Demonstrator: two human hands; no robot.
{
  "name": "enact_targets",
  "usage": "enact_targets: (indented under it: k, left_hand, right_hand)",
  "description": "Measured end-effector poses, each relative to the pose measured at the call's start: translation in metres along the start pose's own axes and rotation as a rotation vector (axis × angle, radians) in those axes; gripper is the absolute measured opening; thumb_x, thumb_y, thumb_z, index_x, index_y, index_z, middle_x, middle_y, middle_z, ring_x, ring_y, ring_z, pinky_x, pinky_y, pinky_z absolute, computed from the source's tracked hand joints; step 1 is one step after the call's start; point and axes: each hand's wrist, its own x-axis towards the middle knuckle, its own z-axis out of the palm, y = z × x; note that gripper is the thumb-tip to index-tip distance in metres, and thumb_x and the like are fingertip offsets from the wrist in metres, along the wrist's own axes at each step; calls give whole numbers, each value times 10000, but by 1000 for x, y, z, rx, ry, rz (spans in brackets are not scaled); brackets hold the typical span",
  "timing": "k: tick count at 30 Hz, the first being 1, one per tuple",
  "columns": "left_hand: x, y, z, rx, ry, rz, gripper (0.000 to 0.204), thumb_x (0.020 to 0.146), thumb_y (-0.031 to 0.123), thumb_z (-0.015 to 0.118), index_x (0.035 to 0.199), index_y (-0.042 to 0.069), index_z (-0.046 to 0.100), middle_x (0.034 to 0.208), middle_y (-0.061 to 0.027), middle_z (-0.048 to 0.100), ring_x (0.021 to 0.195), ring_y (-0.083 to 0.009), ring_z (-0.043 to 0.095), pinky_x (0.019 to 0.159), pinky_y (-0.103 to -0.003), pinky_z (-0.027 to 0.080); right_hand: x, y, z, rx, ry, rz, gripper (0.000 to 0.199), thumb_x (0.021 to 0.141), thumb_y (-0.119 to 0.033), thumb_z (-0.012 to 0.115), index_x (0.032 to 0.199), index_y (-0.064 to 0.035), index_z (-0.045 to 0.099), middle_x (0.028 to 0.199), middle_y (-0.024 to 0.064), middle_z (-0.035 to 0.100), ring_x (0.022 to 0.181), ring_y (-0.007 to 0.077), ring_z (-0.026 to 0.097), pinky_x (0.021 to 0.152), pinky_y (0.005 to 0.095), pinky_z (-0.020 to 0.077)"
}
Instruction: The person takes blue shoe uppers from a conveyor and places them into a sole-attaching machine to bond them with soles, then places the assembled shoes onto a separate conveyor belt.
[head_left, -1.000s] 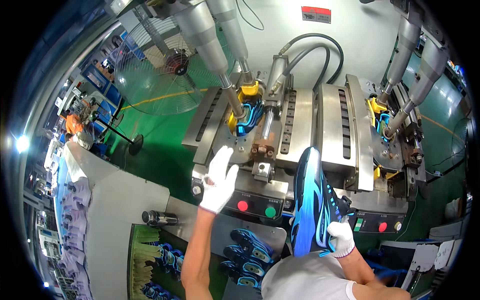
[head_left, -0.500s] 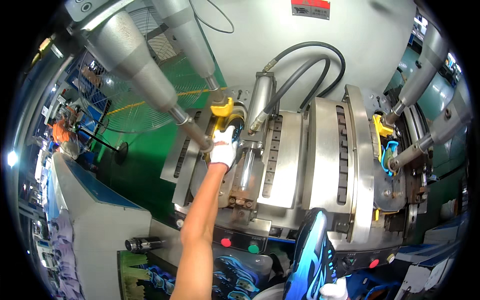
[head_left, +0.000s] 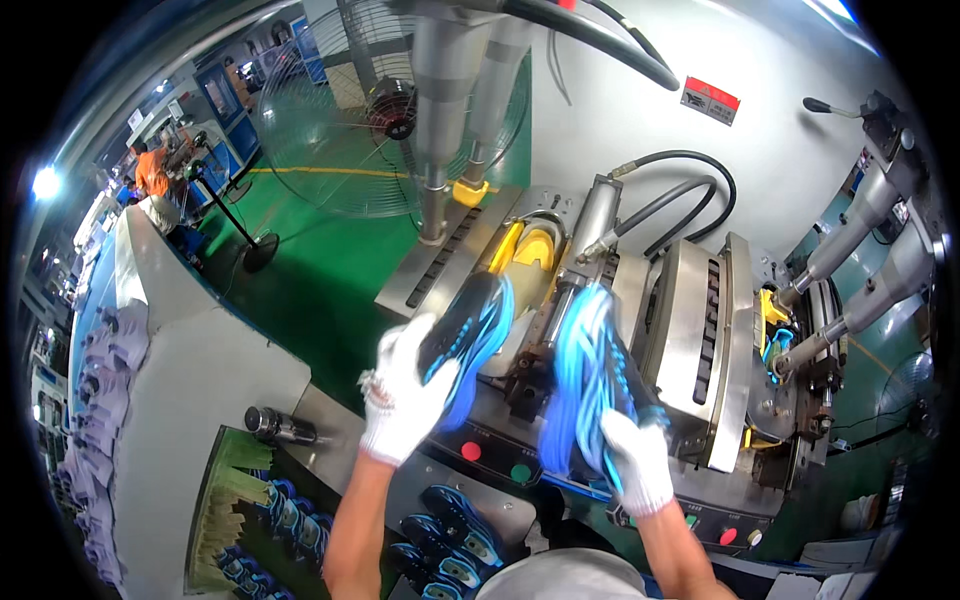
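Both my hands wear white knit gloves. In front of the machine, my left hand [head_left: 403, 385] is closed on the rear part of a black and blue shoe upper [head_left: 476, 325], tilted toward the left station. My right hand [head_left: 637, 462] grips a second shoe upper [head_left: 582, 375], with bright blue streaks, held up beside the first and blurred by motion. Just beyond the left upper is the machine's yellow mould [head_left: 533, 250], with no upper on it. A yellow pad [head_left: 470, 193] on a metal rod stands raised behind that mould.
At the right station, a blue-trimmed piece [head_left: 776, 345] sits clamped under rods. Red [head_left: 471, 451] and green [head_left: 521, 473] buttons line the front panel. More uppers [head_left: 452, 530] lie below, near a black cylindrical bottle [head_left: 279, 425]. Grey-lilac pieces line the left table [head_left: 215, 365]. A large fan [head_left: 390, 110] stands behind.
My left hand has come back from the left station with an upper in it. My right hand has risen with its upper. The left station's rods no longer press in, and my view has shifted.
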Motion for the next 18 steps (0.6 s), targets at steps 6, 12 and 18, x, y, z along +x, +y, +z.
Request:
enact_targets:
  k: [6, 12, 18]
  left_hand:
    - [-212, -30, -82, 160, 9, -576, 631, 783, 171, 820, 1369, 111, 595, 1312, -173, 609, 1171, -391, 628, 994, -478, 515]
    - [-362, -20, -79, 350, 5, -1161, 553, 861, 269, 779, 1383, 186, 619, 1299, -210, 627, 1170, -440, 622, 1008, -486, 525]
    - [-500, -1, -18, 417, 310, -1506, 641, 861, 105, 768, 1446, 22, 521, 1403, -222, 554, 1345, -387, 516, 1154, -455, 405]
  right_hand:
    - [251, 47, 116, -27, -157, 96, 249, 848, -23, 758, 1035, -128, 632, 921, 63, 704, 764, 237, 691, 515, 445, 566]
    - [426, 101, 71, -1458, 497, -342, 176, 806, -143, 748, 980, -124, 764, 967, 125, 759, 777, 294, 737, 664, 411, 577]
    - [461, 121, 82, -2550, -243, -605, 227, 861, -333, 635, 941, -183, 785, 970, 122, 742, 854, 334, 700, 749, 449, 553]
